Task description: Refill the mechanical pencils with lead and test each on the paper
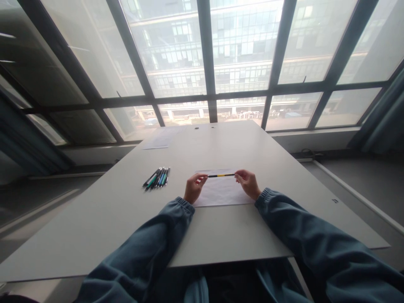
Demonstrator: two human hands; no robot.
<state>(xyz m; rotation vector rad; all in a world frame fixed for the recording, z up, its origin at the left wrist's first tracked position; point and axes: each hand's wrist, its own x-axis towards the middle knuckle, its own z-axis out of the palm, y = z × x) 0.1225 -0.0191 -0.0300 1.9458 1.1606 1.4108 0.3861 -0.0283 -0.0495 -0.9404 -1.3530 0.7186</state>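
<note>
We sit at a wide pale table (126, 210) that runs toward a wall of large windows (243, 54), with dark curtains (385, 122) hanging at the right side. Near the far edge of the table lies a sheet of paper (162, 139), and directly before us lies a second white sheet (221, 194), flat and squarely placed. To the left of that sheet, well apart from our hands, rests a small bundle of pens (157, 178), lying side by side. Above the near sheet we hold a yellow-and-black pencil (221, 175) level, crosswise to our view. Our left hand (194, 187) pinches one end between its fingertips, and our right hand (248, 183) pinches the other end the same way, both grips closed on it, blue sleeves reaching to the wrists.
</note>
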